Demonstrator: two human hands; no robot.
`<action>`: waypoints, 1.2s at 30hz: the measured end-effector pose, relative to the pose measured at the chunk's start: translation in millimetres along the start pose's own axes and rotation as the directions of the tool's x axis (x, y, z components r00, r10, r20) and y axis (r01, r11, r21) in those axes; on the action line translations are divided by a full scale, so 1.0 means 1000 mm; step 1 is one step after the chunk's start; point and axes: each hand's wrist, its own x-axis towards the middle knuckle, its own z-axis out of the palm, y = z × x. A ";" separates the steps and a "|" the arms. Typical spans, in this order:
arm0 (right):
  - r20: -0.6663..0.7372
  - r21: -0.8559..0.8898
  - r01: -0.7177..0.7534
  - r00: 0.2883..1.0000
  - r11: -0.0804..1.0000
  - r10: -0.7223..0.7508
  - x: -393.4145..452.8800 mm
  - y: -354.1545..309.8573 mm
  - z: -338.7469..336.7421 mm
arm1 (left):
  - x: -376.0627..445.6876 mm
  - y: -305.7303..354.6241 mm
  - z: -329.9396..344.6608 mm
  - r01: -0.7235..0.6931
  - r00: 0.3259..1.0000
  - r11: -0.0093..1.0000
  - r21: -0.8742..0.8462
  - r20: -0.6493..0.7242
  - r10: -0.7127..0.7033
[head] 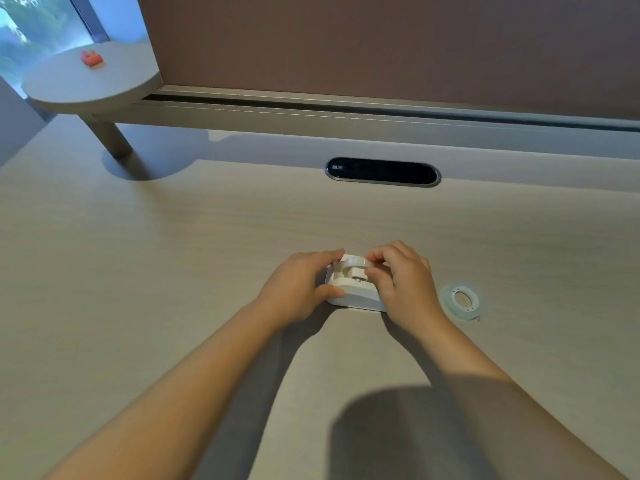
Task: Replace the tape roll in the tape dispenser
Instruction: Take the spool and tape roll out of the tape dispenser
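Note:
A white tape dispenser (353, 292) stands on the light wooden desk (173, 258), between my two hands. My left hand (294, 289) grips its left end, thumb on the near side and fingers over the top. My right hand (401, 282) pinches the pale tape roll (355, 262) that sits in the dispenser's cradle, thumb and forefinger on its right edge. A second, clear tape roll (462, 301) lies flat on the desk just right of my right hand, untouched.
A dark oval cable slot (382, 172) is set in the desk behind the dispenser. A brown partition panel (381, 46) closes the back edge. At the far left a round raised shelf (90, 77) on a leg carries a small red object (91, 58).

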 end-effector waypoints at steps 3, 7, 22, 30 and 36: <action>-0.031 0.100 0.022 0.999 0.995 -0.019 0.000 -0.009 -0.015 | -0.006 0.008 -0.005 -0.005 0.999 0.989 0.149 0.043 -0.001; -0.030 0.297 0.017 1.000 0.955 -0.008 -0.007 -0.020 -0.038 | -0.025 0.030 -0.019 0.057 0.995 0.956 -0.288 -0.065 -0.079; -0.232 0.081 0.344 0.919 0.936 -0.318 -0.120 -0.027 -0.005 | -0.111 0.033 0.036 -0.105 0.987 0.557 -0.824 -0.157 -0.046; -0.266 -0.046 0.385 0.885 0.922 -0.383 -0.165 -0.056 -0.015 | -0.164 0.052 0.029 -0.250 0.954 0.627 -0.738 -0.299 0.029; -0.258 -0.110 0.399 0.873 0.910 -0.414 -0.171 -0.054 -0.021 | -0.163 0.060 0.034 -0.264 0.944 0.652 -0.711 -0.328 0.024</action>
